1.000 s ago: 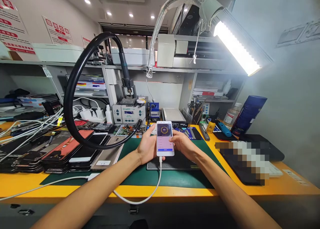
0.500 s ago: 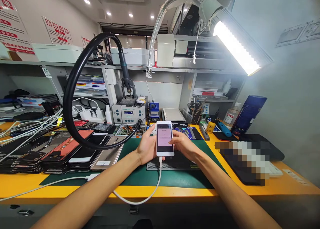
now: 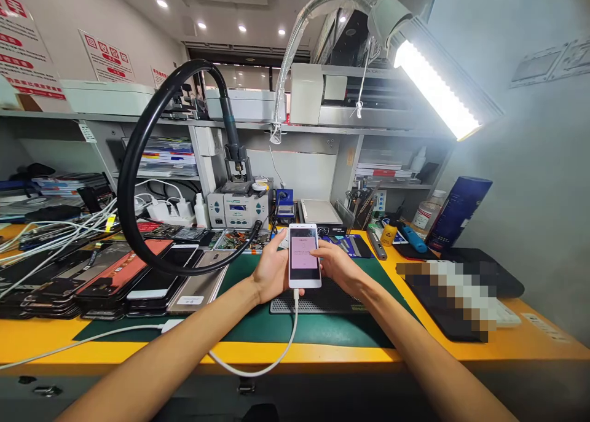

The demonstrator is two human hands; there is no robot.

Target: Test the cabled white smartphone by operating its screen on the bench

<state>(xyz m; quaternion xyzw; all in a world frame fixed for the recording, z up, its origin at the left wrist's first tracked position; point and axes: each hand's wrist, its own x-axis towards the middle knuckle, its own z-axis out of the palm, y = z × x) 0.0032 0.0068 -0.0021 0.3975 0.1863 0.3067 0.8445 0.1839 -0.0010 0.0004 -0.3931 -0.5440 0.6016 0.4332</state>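
A white smartphone (image 3: 305, 274) is upright above the mat, its lit screen showing a pale pink panel with text too small to read. My left hand (image 3: 273, 267) holds it by the left edge, the thumb along the side and the other fingers mostly hidden behind. At the right edge my right hand (image 3: 340, 265) grips it too, with the thumb over the screen. A white charging cable (image 3: 295, 324) is plugged into the phone's bottom end and loops down past the table edge.
Stacked phones and phone parts (image 3: 124, 274) lie at left beside tangled white cables. A hot air station (image 3: 244, 210) with a looping black hose (image 3: 126, 182) stands behind. A lit lamp (image 3: 437, 90) hangs overhead. Bottles and tools (image 3: 426, 216) sit at right.
My right thumb has shifted up from the lower part of the screen to nearer its right edge. The phone and my left hand stay in place.
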